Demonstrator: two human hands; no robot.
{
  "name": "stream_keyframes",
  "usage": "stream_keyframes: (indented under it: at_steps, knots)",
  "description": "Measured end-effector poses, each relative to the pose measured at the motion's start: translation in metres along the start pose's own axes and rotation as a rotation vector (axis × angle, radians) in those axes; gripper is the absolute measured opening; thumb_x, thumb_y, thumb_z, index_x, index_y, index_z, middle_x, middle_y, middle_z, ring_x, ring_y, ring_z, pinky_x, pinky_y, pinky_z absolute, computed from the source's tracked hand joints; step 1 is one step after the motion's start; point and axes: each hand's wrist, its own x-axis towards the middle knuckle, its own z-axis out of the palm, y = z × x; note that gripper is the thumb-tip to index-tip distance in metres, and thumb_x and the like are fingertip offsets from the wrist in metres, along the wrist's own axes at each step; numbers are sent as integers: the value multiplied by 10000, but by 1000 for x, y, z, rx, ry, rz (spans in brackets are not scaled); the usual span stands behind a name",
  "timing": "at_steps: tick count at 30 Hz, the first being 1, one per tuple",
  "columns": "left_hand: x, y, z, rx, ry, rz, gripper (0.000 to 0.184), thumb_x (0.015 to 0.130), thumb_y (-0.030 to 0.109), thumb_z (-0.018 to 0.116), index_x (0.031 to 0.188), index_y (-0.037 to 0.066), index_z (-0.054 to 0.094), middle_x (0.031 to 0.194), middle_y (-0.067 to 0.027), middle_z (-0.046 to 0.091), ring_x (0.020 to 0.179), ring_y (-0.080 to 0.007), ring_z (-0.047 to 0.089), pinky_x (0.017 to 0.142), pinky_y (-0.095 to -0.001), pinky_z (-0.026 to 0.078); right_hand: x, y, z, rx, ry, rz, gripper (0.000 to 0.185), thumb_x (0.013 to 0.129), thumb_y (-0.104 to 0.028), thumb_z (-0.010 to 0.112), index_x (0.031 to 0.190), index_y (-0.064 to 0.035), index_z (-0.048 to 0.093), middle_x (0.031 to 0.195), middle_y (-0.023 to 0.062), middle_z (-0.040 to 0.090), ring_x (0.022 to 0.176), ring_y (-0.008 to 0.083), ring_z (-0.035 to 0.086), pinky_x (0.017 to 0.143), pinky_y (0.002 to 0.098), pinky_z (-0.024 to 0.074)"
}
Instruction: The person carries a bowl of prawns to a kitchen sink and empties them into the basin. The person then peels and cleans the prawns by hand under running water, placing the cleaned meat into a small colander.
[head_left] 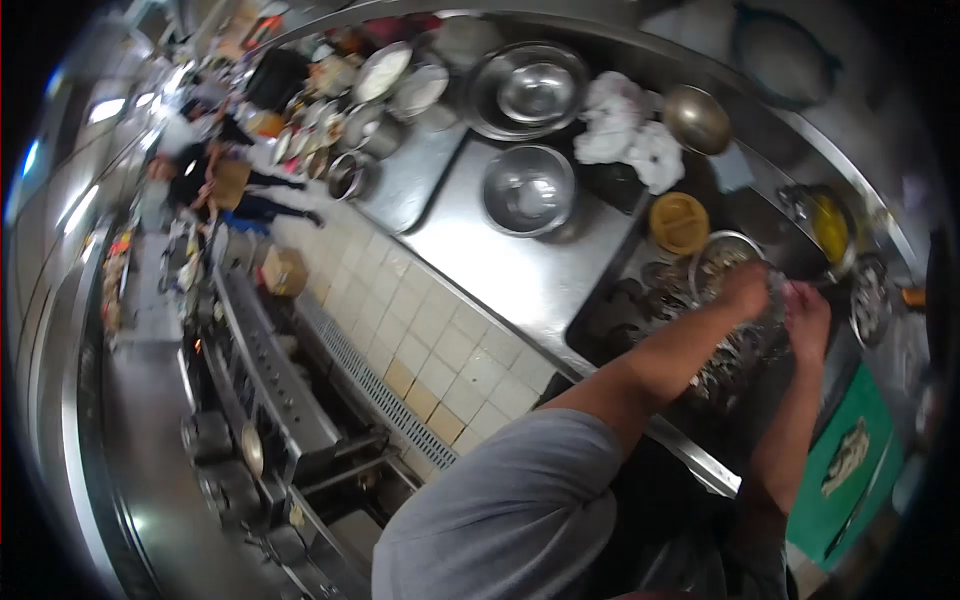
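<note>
My left hand [744,291] is closed above the sink, beside a metal bowl [698,262] holding small food pieces. Close by on its right, my right hand [806,312] has its fingers drawn together. Something small and pale seems to sit between the two hands, but it is too blurred to name. Beneath them, many grey and dark wet food pieces [715,375] lie heaped in the sink. A round yellow container [678,222] stands just past the bowl. To the right, a metal dish [870,300] holds more greyish pieces.
A green cutting board [870,420] at right carries a pale food piece [847,457] and a knife [862,500]. Metal bowls [528,190] and crumpled white cloth [625,130] occupy the steel counter [470,235]. Stoves [265,370] line the left; people [225,180] stand in the aisle.
</note>
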Motion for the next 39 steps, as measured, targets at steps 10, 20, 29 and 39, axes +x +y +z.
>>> stream_keyframes:
  at_steps: [10,20,29,39]
  knots:
    - [17,1,9,-237,-255,78,301,811,252,707,1066,102,649,889,-64,683,818,-195,645,770,-348,506,-31,-34,-125,36,577,104,261,878,-269,660,925,-13,681,656,11,594,579,80,521,549,256,421]
    - [6,18,-74,-526,-380,-47,205,867,234,679,958,52,661,785,5,635,636,-70,559,566,-208,450,-12,69,-170,-182,637,77,357,872,-305,666,1085,-19,667,941,120,706,837,168,663,783,287,494]
    - [-50,-131,-184,-346,7,-168,167,864,163,684,950,21,673,753,23,613,662,-41,517,570,-189,399,-15,0,-36,602,68,267,156,901,-171,641,950,-24,656,751,31,633,683,103,583,632,237,481]
    - [-61,-158,-162,-487,463,-2,91,855,75,682,904,4,653,790,11,639,682,-31,534,644,-184,437,20,26,123,427,-537,348,220,863,-214,646,996,-39,656,851,111,678,709,201,636,667,356,518]
